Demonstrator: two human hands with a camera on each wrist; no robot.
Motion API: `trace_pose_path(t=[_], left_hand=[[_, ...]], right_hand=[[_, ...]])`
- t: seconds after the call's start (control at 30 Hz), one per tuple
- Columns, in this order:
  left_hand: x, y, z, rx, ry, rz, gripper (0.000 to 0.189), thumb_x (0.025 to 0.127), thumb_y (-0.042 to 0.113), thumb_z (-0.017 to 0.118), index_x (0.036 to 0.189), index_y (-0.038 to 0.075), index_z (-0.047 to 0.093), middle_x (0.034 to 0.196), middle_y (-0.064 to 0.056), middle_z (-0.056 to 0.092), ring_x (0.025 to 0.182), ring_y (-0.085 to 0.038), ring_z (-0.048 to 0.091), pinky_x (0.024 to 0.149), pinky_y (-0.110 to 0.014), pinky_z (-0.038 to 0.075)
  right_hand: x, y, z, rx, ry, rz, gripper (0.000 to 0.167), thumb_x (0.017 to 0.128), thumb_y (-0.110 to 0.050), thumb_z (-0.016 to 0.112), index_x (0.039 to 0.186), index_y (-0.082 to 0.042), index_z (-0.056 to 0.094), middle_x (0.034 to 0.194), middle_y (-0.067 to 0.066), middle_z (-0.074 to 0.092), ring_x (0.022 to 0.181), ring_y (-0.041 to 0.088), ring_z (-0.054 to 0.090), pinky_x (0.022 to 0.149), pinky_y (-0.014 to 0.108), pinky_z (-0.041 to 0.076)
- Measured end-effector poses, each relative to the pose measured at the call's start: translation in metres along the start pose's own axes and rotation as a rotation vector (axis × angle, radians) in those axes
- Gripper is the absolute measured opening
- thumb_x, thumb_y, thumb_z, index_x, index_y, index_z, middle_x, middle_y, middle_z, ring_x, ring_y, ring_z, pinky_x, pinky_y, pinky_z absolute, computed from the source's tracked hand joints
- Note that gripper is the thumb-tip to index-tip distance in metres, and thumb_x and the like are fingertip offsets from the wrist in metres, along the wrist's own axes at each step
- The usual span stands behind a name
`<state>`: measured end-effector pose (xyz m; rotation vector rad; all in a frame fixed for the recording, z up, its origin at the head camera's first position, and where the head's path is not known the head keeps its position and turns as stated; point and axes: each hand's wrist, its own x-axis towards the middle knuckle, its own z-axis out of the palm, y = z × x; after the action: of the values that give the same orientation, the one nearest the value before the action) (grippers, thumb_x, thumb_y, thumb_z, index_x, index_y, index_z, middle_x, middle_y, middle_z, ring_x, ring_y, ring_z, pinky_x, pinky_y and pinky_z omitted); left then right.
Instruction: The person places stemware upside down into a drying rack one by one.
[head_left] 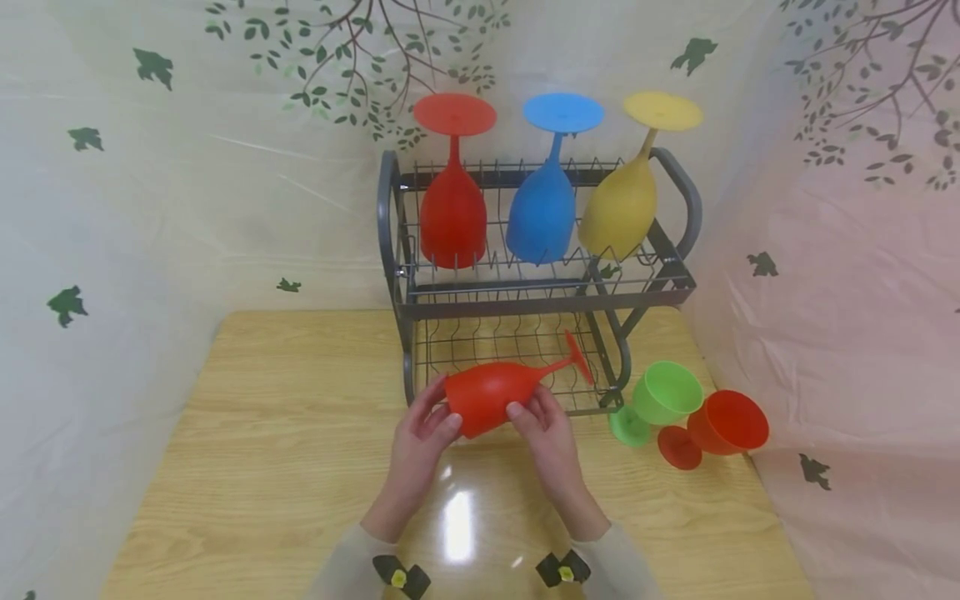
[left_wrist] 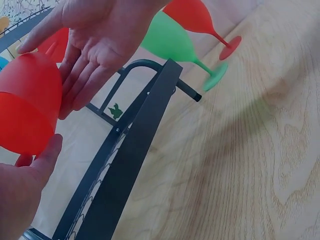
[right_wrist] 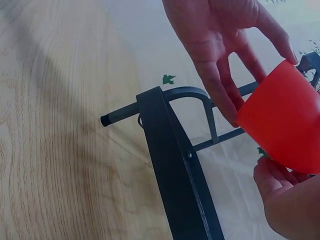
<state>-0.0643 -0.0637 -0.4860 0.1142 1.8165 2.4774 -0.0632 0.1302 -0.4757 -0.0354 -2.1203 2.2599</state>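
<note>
Both hands hold a red plastic goblet (head_left: 491,393) tipped on its side, over the front of the rack's lower tier. Its rim points left; its stem and foot reach up to the right. My left hand (head_left: 422,439) grips the rim end, thumb toward me and fingers behind. At the bowl's stem end, my right hand (head_left: 546,433) has its thumb on the near side, with fingers partly hidden behind the bowl. In the right wrist view, the left hand (right_wrist: 215,55) touches the rim with spread fingers, while the right hand (right_wrist: 295,200) supports the bowl from below.
A dark two-tier dish rack (head_left: 547,307) stands against the patterned cloth backdrop. Upside down on its upper tier are a red goblet (head_left: 453,212), a blue goblet (head_left: 542,217) and a yellow goblet (head_left: 621,208). Right of it, a green goblet (head_left: 667,393) and another red goblet (head_left: 726,423) lie tilted on the wooden table (head_left: 285,467).
</note>
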Motion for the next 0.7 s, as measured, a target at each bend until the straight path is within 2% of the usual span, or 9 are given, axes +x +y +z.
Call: trace_pose_path(t=[0.2, 0.33, 0.43, 0.57, 0.7], left_hand=[[0.001, -0.002, -0.002, 0.027, -0.020, 0.001, 0.066, 0.099, 0.008, 0.066, 0.159, 0.011, 0.041, 0.158, -0.014, 0.044, 0.140, -0.034, 0.052, 0.099, -0.035, 0.055], [0.000, -0.005, -0.006, 0.111, -0.027, 0.082, 0.065, 0.100, 0.003, 0.062, 0.160, 0.005, 0.037, 0.161, -0.013, 0.042, 0.144, -0.035, 0.045, 0.105, -0.033, 0.050], [-0.001, -0.008, -0.011, 0.266, -0.023, 0.194, 0.062, 0.100, 0.000, 0.061, 0.158, 0.001, 0.037, 0.161, -0.012, 0.043, 0.146, -0.034, 0.043, 0.111, -0.036, 0.046], [-0.004, -0.011, -0.019, 0.535, 0.001, 0.347, 0.062, 0.098, 0.006, 0.061, 0.157, 0.004, 0.041, 0.161, -0.008, 0.044, 0.146, -0.030, 0.043, 0.115, -0.048, 0.042], [-0.007, -0.012, -0.026, 0.709, 0.013, 0.442, 0.063, 0.096, 0.014, 0.061, 0.156, 0.006, 0.043, 0.162, -0.010, 0.042, 0.148, -0.032, 0.040, 0.116, -0.058, 0.035]], right_hand=[[0.000, -0.001, -0.002, -0.012, 0.009, 0.044, 0.054, 0.099, -0.017, 0.069, 0.147, 0.000, 0.048, 0.138, 0.017, 0.063, 0.126, 0.029, 0.062, 0.100, 0.027, 0.054], [0.002, -0.001, -0.008, -0.042, 0.044, 0.075, 0.056, 0.099, -0.017, 0.070, 0.147, 0.001, 0.047, 0.141, 0.019, 0.060, 0.130, 0.033, 0.060, 0.101, 0.027, 0.053], [0.006, 0.001, -0.016, -0.058, 0.074, 0.090, 0.059, 0.099, -0.016, 0.071, 0.149, 0.000, 0.045, 0.145, 0.019, 0.058, 0.134, 0.033, 0.057, 0.102, 0.027, 0.052], [0.010, 0.003, -0.027, -0.075, 0.108, 0.083, 0.063, 0.098, -0.015, 0.073, 0.151, 0.000, 0.042, 0.149, 0.019, 0.054, 0.138, 0.032, 0.053, 0.101, 0.023, 0.051], [0.017, 0.004, -0.037, -0.089, 0.129, 0.026, 0.063, 0.097, -0.012, 0.074, 0.150, 0.002, 0.042, 0.147, 0.021, 0.054, 0.139, 0.034, 0.052, 0.100, 0.019, 0.050]])
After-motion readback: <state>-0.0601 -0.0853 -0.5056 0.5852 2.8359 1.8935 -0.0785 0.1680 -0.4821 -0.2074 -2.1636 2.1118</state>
